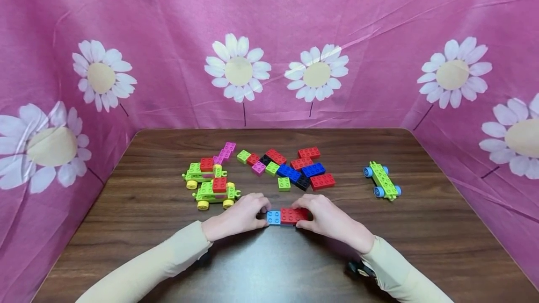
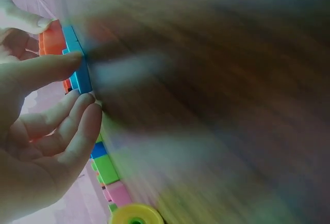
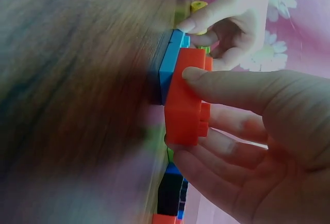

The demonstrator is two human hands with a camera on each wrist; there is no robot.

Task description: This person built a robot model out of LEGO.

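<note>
Cream fabric sleeves (image 1: 168, 258) are seen along the bottom. At lower centre, a light-blue studded plastic brick (image 1: 273, 218) is pinched narrowly between left hand (image 1: 237, 216) thumb and fingers. An oblong red plastic brick (image 1: 288, 216), overlapping its right part, is pinched by the right hand (image 1: 330, 219). Beyond, mixed-colour loose plastic bricks (image 1: 288, 172) are scattered; lime-green yellow-wheeled plastic cars (image 1: 214, 193) are parked left, a lime-green blue-wheeled plastic chassis (image 1: 383, 180) right.

No text, label, brand, number or sign legible in any view. Blue brick (image 1: 273, 217), red brick (image 1: 289, 216): no readable marking, studs too small to tell. Cars (image 1: 207, 194), backdrop (image 1: 273, 3), tabletop (image 1: 252, 270): nothing readable either. Left wrist view partly blurred.
</note>
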